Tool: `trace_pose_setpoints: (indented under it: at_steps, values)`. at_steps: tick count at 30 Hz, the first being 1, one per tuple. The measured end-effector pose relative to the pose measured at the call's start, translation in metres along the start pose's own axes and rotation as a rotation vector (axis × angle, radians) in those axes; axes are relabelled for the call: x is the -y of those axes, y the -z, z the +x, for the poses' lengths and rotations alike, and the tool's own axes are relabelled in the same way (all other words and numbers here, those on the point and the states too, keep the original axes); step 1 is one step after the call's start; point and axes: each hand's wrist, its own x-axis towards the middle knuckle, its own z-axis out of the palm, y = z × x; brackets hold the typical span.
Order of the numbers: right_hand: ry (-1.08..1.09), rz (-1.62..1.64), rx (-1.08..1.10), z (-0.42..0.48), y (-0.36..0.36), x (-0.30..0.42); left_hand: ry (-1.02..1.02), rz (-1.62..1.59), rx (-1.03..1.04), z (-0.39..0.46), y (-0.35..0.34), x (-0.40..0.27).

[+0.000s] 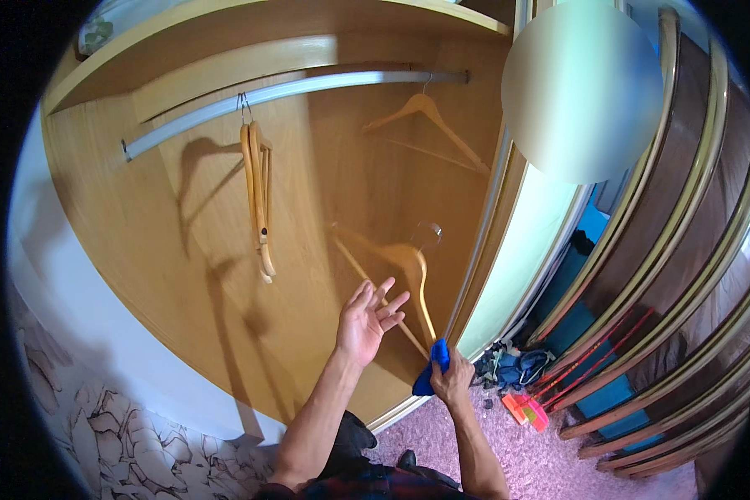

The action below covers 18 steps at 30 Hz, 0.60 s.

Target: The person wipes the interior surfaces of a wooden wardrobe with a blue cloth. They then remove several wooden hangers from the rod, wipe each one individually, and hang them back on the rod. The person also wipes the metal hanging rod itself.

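My right hand (455, 376) grips a blue cloth (439, 362) around the lower end of a wooden hanger (420, 269). The hanger is tilted, its metal hook (437, 232) free of the rail. My left hand (367, 325) is palm up with fingers apart, in front of the hanger's lower bar, holding nothing. On the metal closet rail (325, 82) hang several wooden hangers (253, 181) bunched at the left and a single wooden hanger (422, 103) at the right. Whether my left hand touches the hanger bar cannot be told.
The wardrobe has a wooden back panel (269, 325) and an upper shelf edge (275, 6). To the right are a sliding door frame (506, 250), curved brown slats (694, 206), a dark blue bundle (519, 369) and an orange-and-pink item (525, 411) on the pinkish carpet (412, 431).
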Motion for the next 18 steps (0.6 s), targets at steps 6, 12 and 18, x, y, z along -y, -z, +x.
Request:
trace_pose_setpoints:
  at_steps: [6, 12, 18]
  values:
    - [0.077, 0.022, -0.256, 0.137, 0.033, 0.067, -0.098, 0.150, -0.039, -0.035, 0.003, -0.008]
    - [0.126, -0.071, -0.328, 0.276, 0.073, 0.111, 0.032, 0.079, -0.135, -0.040, 0.039, 0.006]
    - [0.101, -0.184, -0.257, 0.340, 0.096, 0.138, 0.093, 0.108, -0.210, -0.041, 0.045, 0.007]
